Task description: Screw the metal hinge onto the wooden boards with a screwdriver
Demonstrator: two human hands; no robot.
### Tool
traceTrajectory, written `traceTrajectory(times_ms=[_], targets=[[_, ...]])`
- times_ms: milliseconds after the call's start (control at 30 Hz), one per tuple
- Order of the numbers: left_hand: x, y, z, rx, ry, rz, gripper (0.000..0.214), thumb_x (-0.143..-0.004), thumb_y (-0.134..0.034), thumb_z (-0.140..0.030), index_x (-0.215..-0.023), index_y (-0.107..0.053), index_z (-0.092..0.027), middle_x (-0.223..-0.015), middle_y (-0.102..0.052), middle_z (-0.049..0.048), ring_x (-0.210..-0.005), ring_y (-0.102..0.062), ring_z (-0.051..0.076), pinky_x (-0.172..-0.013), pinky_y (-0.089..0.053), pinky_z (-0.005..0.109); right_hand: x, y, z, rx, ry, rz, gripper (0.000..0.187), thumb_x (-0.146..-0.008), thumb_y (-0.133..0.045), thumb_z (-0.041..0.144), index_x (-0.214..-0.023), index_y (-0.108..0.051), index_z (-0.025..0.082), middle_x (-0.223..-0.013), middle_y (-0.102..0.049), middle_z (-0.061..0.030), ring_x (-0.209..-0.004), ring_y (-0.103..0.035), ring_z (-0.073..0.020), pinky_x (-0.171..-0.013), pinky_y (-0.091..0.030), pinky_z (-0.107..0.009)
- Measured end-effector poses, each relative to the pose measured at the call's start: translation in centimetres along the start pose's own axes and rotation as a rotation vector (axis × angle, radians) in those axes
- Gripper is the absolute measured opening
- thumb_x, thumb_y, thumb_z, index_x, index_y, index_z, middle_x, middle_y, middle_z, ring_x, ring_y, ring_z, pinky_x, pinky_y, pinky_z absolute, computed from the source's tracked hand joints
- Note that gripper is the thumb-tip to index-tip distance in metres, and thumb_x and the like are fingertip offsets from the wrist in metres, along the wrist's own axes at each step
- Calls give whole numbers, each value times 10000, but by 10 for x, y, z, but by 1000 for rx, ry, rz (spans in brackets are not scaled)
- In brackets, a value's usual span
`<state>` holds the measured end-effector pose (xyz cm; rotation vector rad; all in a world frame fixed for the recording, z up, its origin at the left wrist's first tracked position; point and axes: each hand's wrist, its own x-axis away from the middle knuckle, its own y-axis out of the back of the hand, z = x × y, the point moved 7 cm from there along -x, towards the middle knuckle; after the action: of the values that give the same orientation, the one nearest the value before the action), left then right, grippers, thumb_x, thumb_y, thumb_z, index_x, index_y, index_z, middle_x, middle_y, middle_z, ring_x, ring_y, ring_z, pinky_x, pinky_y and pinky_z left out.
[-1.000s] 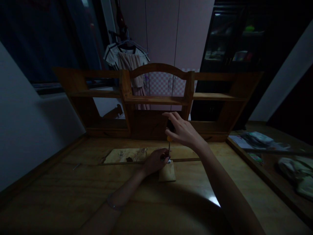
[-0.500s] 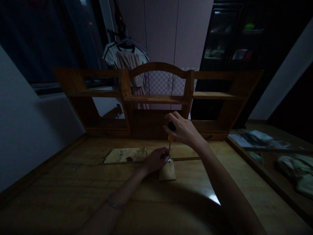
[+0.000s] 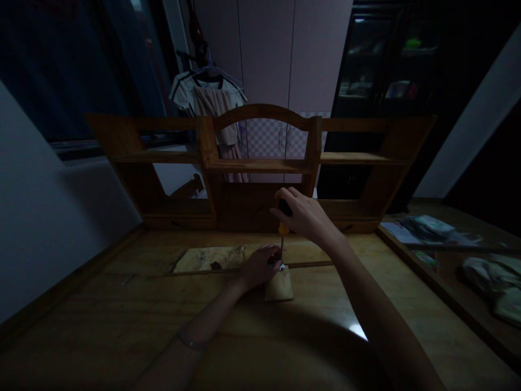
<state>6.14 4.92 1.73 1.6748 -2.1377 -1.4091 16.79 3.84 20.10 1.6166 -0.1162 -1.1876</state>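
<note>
While gripping one screwdriver (image 3: pixel 284 228) upright in right hand (image 3: pixel 303 215), fingers curled round its handle, holding left hand (image 3: pixel 259 265), fingers crooked, pinch unclear, beside one metal piece (image 3: pixel 282 267) at the far edge of one block (image 3: pixel 279 287), working well inside two desk rims (image 3: pixel 429 281)

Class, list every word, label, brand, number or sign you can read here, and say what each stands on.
None can be read.
Screwdriver: no marking legible; the right hand covers part of its handle.
Wooden block: no lettering visible.
Pale sheet at the right: too dim and blurred to tell.
Things inside the dark cabinet: too small and dark to read.
</note>
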Motion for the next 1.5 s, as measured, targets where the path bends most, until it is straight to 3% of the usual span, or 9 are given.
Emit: traceTrajectory(times_ms=[167, 367, 433, 600, 800, 967, 1067, 1300, 1500], targets=[[1, 1, -1, -3, -26, -27, 172, -812, -588, -184, -983, -594, -202, -922, -608, 23, -847, -569, 169, -800, -456, 276, 1, 3, 4, -19, 23, 18, 293, -901, -554, 217, -1188, -494, 212, -1177, -518, -59, -900, -587, -208, -802, -432, -300], [0, 2, -2, -56, -43, -29, 107, -806, -597, -179, -910, -581, -189, -896, -602, 29, -852, -553, 178, -809, -442, 289, 1, 3, 1, 30, -8, 14, 252, -947, -562, 379, -1135, -523, 216, -1085, -544, -47, -849, -587, -213, -752, -424, -308], [-1, 1, -3, -68, -58, -12, 85, -815, -588, -177, -900, -582, -187, -899, -602, 28, -867, -552, 178, -814, -443, 290, 1, 1, -2, 39, -18, 6, 202, -962, -550, 345, -1111, -526, 210, -1064, -543, -44, -837, -586, -205, -736, -422, -299], [1, 4, -6, -154, -124, -63, 132, -822, -589, -188, -953, -592, -186, -954, -594, 48, -976, -540, 209, -976, -410, 366, 1, 4, 3, -74, 28, 14, 315, -880, -577, 194, -1182, -490, 211, -1134, -521, -48, -907, -579, -203, -833, -435, -298], [1, 7, -7, -209, -180, -109, 95, -821, -633, -228, -914, -643, -208, -967, -597, 38, -1002, -540, 209, -1133, -262, 464, 0, 2, -1, -13, -12, 15, 251, -937, -596, 353, -1127, -512, 211, -1065, -544, -51, -888, -588, -224, -793, -440, -317], [1, 8, -7, -209, -186, -125, 71, -819, -637, -233, -886, -648, -214, -944, -602, 22, -979, -543, 193, -1142, -256, 468, 1, 1, -2, -45, 11, 30, 402, -878, -593, 202, -1258, -464, 217, -1153, -523, -67, -949, -580, -224, -837, -436, -311], [2, 8, -9, -204, -193, -114, 70, -827, -629, -237, -891, -642, -211, -950, -602, 21, -986, -550, 190, -1137, -267, 466, 3, 3, 1, -86, 26, 64, 490, -846, -605, 209, -1305, -436, 225, -1196, -502, -69, -962, -574, -229, -867, -436, -322], [-1, 7, -6, -173, -170, -114, 46, -803, -657, -223, -839, -641, -199, -931, -603, 28, -955, -552, 201, -1083, -326, 466, 1, 2, -3, -35, -18, 25, 285, -953, -560, 294, -1219, -486, 224, -1131, -538, -59, -945, -587, -228, -838, -443, -327], [-1, 6, -4, -140, -165, -116, 79, -824, -670, -260, -828, -621, -198, -925, -607, 25, -958, -553, 199, -1034, -374, 445, 2, 5, 3, -106, 28, 47, 394, -886, -584, 212, -1257, -452, 220, -1207, -501, -70, -980, -578, -230, -897, -439, -334]])
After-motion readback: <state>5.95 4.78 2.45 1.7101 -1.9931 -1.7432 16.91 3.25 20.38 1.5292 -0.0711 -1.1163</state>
